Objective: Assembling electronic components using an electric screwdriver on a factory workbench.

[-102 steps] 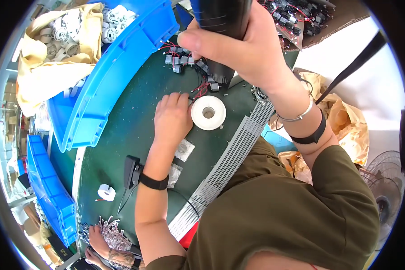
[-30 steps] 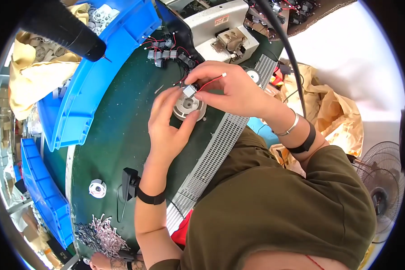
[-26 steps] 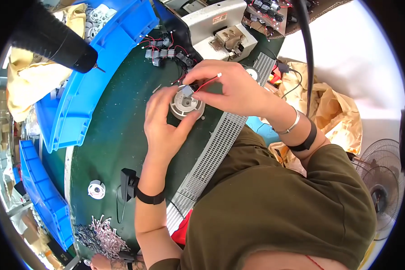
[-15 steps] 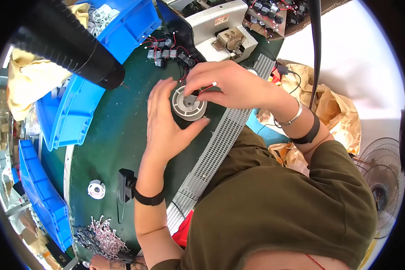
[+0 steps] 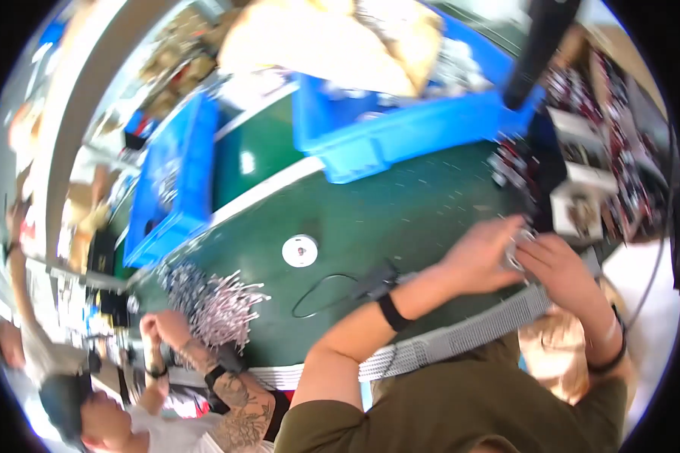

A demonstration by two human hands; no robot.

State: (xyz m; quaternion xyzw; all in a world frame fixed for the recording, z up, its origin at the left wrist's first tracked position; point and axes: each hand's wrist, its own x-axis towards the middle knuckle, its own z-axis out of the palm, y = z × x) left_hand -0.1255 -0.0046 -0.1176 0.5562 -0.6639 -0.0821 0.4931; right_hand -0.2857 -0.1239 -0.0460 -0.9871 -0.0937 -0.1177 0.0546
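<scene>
At the right side of the green worktop, my left hand (image 5: pixel 480 260) curls round a pale, round plastic housing (image 5: pixel 517 255). My right hand (image 5: pixel 559 275) is closed at the housing's other side, its fingertips over the opening. Motion blur and the fingers hide most of the housing and whatever the right fingertips pinch. Just beyond both hands lie small motors with red wires (image 5: pixel 510 162). A white round part (image 5: pixel 300 251) rests on the worktop to the left, and a black device with a cable (image 5: pixel 376 279) lies near my left forearm.
Blue bins (image 5: pixel 400 140) (image 5: pixel 175 181) stand along the far side, one holding pale parts. Bundles of wires (image 5: pixel 223 306) lie at the left, close to a co-worker's tattooed arm (image 5: pixel 234 392). A perforated metal strip (image 5: pixel 468 332) edges the worktop. A white press-like machine (image 5: pixel 578 204) stands at right.
My view has swung left, so the hands and housing now appear farther right and a co-worker has come into sight. Both hands stay together at the housing.
</scene>
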